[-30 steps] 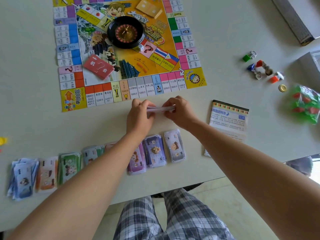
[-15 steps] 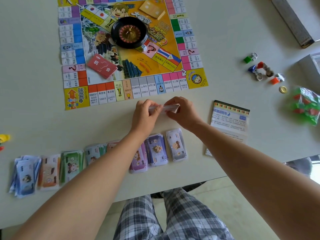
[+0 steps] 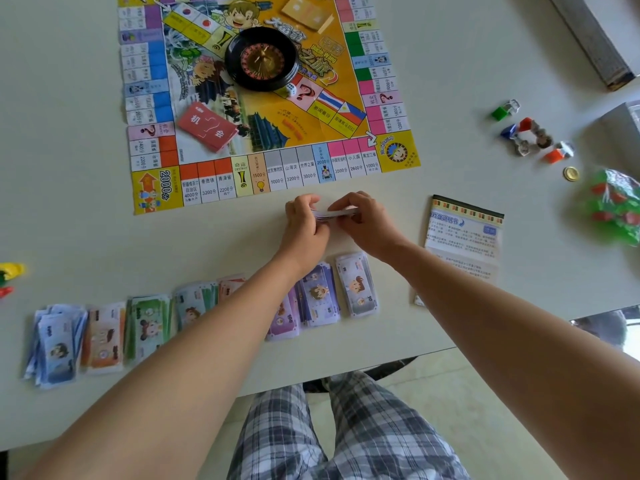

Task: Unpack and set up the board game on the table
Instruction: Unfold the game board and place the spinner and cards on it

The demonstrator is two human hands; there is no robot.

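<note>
Paper notes [image 3: 334,213] pinched between left hand [image 3: 304,225] and right hand [image 3: 363,221]

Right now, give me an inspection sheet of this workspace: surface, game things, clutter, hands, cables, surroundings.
Surface: pale table, game board spread flat on it.
Job's things: roulette wheel, die, red card deck and orange card deck on the board; row of play-money stacks along the near edge; rule sheet, player tokens, gold coin and bag of green and red pieces at right.
Clutter: small yellow and red pieces at the left edge.
Grips: left hand and right hand both hold a thin stack of paper notes.
Cables: nothing seen.
Surroundings: box parts at upper right; floor below.
</note>
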